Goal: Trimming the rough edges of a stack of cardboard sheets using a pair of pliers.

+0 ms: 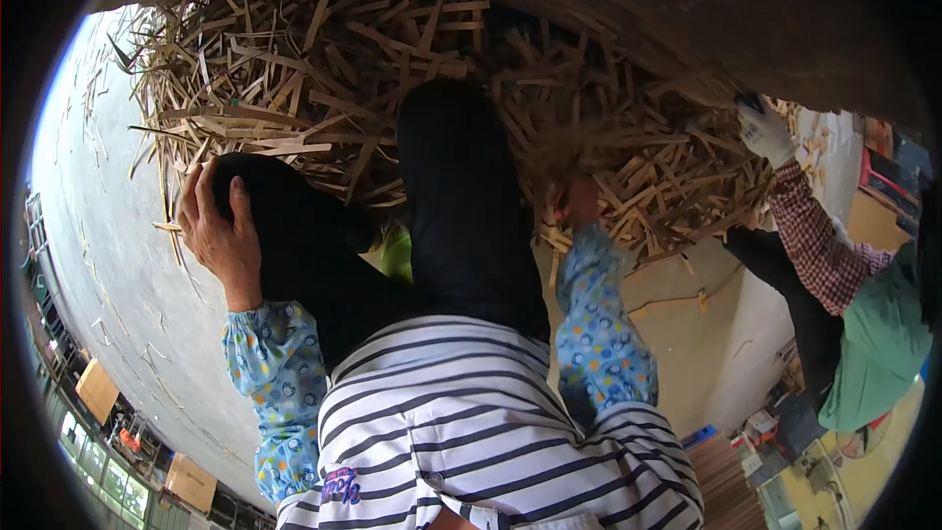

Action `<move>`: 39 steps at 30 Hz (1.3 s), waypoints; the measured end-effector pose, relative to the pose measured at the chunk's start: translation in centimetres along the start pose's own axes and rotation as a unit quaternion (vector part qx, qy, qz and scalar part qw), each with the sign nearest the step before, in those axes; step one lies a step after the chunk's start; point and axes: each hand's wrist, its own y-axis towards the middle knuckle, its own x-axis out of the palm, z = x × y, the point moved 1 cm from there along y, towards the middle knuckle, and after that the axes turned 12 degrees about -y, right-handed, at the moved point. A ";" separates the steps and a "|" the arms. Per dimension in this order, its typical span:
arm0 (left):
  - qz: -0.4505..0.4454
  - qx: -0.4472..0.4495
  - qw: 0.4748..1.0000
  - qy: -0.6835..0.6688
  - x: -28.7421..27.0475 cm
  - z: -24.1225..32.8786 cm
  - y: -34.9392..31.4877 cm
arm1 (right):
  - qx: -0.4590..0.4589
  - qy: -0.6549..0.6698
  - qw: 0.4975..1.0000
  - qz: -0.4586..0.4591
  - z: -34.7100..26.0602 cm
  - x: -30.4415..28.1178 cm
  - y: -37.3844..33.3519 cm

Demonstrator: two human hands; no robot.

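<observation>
My left hand [222, 228] lies on my left knee [265, 186], its fingers apart and curved over the dark trouser cloth, with nothing in it. Down beside my right leg, my right hand [579, 202] reaches to the heap of thin wood strips [638, 177]. Motion smears its fingers, and I cannot make out whether a strip is in them. Another pile of wood strips [294, 69], loose and pointing every way, spreads in front of my knees. Blue patterned sleeve covers [603, 319] wrap both my forearms.
To the right a co-worker in a green garment [878, 353] and checkered sleeve has a white-gloved hand [765, 132] at the heap's edge. A large brown surface [746, 20] overhangs the far side. Scattered strips lie on the grey floor [128, 226]; cardboard boxes [191, 481] stand at the lower left.
</observation>
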 end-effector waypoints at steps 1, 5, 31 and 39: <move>-0.002 0.007 1.000 -0.001 0.3 -0.2 -0.1 | 0.053 0.016 0.998 -0.041 -0.3 1.3 -2.6; 0.004 0.014 1.000 0.021 -2.4 -1.0 -1.2 | 0.341 0.534 0.740 -0.227 -7.0 -13.4 8.5; 0.006 0.015 1.000 0.023 -1.5 -0.7 -0.8 | 0.330 0.652 0.663 -0.162 -5.8 -18.3 11.1; 0.006 0.009 1.000 0.023 -1.4 -1.0 -0.9 | 0.389 0.598 0.675 -0.189 -4.0 -14.1 20.9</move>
